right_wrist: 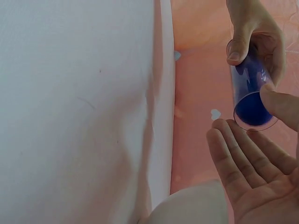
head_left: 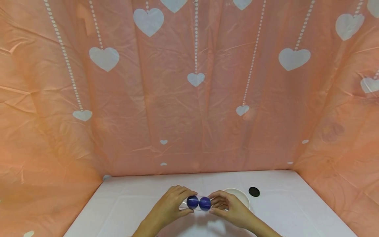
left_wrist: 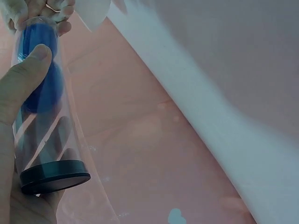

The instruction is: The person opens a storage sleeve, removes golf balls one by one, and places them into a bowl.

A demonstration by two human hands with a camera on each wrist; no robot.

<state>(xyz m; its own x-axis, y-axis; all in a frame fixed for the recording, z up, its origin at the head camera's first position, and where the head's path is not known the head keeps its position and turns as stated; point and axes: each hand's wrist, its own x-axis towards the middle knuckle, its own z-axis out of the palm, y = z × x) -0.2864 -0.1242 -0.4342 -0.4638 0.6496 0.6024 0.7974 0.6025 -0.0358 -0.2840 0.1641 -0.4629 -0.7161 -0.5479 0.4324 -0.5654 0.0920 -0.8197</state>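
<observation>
A clear plastic tube (left_wrist: pixel 35 133) with a black end cap (left_wrist: pixel 56 176) lies sideways above the table, with two dark blue balls (head_left: pixel 192 202) inside it near its uncapped end. My left hand (head_left: pixel 174 204) grips the tube round its capped half, thumb along the wall. At the uncapped mouth, my right hand (head_left: pixel 229 208) holds the rim between thumb and index finger. Its other fingers (right_wrist: pixel 233 158) extend below the opening in the right wrist view. The nearer ball (right_wrist: pixel 253 109) sits just inside the mouth there.
On the white table (head_left: pixel 124 200), a white bowl (head_left: pixel 244 198) stands just behind my right hand. A black round disc (head_left: pixel 254 192) lies to the bowl's right. Peach-coloured sheeting (head_left: pixel 177 115) with white hearts surrounds the table at the back and sides.
</observation>
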